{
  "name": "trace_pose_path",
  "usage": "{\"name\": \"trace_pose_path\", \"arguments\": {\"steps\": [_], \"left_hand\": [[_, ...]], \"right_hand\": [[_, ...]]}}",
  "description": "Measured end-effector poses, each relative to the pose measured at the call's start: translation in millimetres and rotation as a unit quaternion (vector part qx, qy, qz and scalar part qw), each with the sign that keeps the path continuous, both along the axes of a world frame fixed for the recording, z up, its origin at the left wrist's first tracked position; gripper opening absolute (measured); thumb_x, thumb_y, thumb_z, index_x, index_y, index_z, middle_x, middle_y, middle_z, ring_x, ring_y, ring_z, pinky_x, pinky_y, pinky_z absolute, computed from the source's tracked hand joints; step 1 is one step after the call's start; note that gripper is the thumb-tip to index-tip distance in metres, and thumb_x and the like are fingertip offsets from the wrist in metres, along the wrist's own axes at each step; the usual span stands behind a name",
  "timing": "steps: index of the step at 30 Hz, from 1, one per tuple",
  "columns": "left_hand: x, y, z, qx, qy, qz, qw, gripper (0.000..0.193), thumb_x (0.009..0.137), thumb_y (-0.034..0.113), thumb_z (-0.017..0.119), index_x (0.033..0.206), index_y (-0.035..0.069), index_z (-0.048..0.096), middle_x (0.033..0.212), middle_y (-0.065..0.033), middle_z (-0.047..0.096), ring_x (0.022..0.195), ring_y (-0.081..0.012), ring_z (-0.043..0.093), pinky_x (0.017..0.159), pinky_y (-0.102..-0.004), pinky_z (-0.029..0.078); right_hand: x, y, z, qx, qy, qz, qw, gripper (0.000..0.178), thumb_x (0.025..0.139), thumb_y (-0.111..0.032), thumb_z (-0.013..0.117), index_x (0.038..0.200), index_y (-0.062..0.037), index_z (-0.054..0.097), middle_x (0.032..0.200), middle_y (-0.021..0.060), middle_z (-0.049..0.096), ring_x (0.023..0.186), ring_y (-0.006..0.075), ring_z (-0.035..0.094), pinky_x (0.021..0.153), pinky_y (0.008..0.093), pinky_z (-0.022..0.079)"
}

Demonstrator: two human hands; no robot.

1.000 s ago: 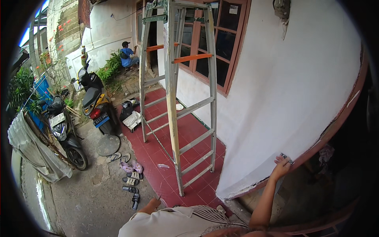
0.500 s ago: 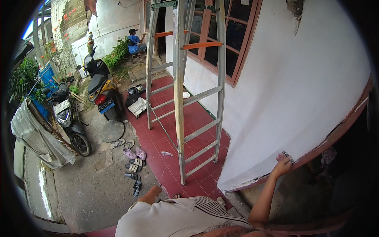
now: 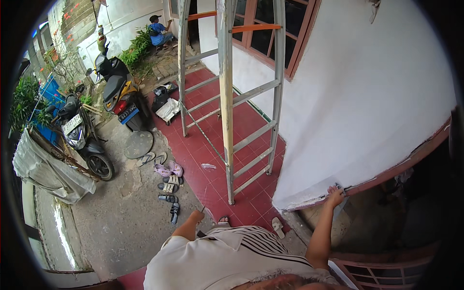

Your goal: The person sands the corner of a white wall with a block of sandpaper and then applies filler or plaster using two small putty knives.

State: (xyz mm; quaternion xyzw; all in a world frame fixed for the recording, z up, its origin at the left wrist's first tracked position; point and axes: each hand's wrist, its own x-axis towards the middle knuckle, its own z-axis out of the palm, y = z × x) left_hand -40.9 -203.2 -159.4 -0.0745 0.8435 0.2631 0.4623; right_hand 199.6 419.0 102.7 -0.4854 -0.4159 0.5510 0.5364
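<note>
My right hand (image 3: 335,196) reaches to the white wall (image 3: 357,121), at its lower edge above a reddish-brown ledge. Its fingers close on a small flat dark-grey piece (image 3: 338,186), pressed against the wall; the hand covers most of it. A greyish, damp-looking patch (image 3: 316,191) shows on the wall just left of this hand. My left hand (image 3: 195,216) hangs low in front of me, closed around a thin stick-like tool (image 3: 203,209), too small to name exactly.
An aluminium stepladder (image 3: 226,111) stands on the red tiles (image 3: 203,183) ahead. Several sandals (image 3: 167,198) lie left of the tiles, and two motorbikes (image 3: 116,89) are parked beyond. A person in blue (image 3: 159,35) crouches by the far wall. A dark bag (image 3: 162,96) lies behind the ladder.
My right hand has shifted left and slightly up in the picture, along the wall's lower edge. The whole view has tilted a little; my left hand stays low with its thin tool.
</note>
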Motion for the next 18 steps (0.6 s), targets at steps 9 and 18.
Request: {"name": "trace_pose_path", "arguments": {"steps": [9, 18], "left_hand": [[-8, -44, -5, -0.031, -0.033, -0.060, 0.997, 0.034, 0.086, 0.023, 0.051, 0.082, -0.008, 0.065, 0.066, -0.0166, 0.064, 0.055, -0.0295, 0.065, 0.051, -0.0420, 0.053], [42, -120, -5, 0.003, 0.020, 0.020, 1.000, 0.034, 0.086, 0.021, 0.050, 0.086, -0.008, 0.065, 0.066, -0.0180, 0.063, 0.054, -0.0301, 0.065, 0.051, -0.0418, 0.053]], "right_hand": [[195, -97, -173, -0.225, 0.009, -0.078, 0.971, 0.051, 0.101, -0.041, 0.046, 0.114, 0.0075, 0.054, 0.097, 0.0195, 0.069, 0.078, 0.0350, 0.070, 0.066, 0.0423, 0.059], [301, -206, -236, -0.308, -0.149, -0.061, 0.938, 0.049, 0.104, -0.039, 0.043, 0.114, 0.0071, 0.056, 0.099, 0.0197, 0.069, 0.079, 0.0323, 0.071, 0.070, 0.0419, 0.061]]}}
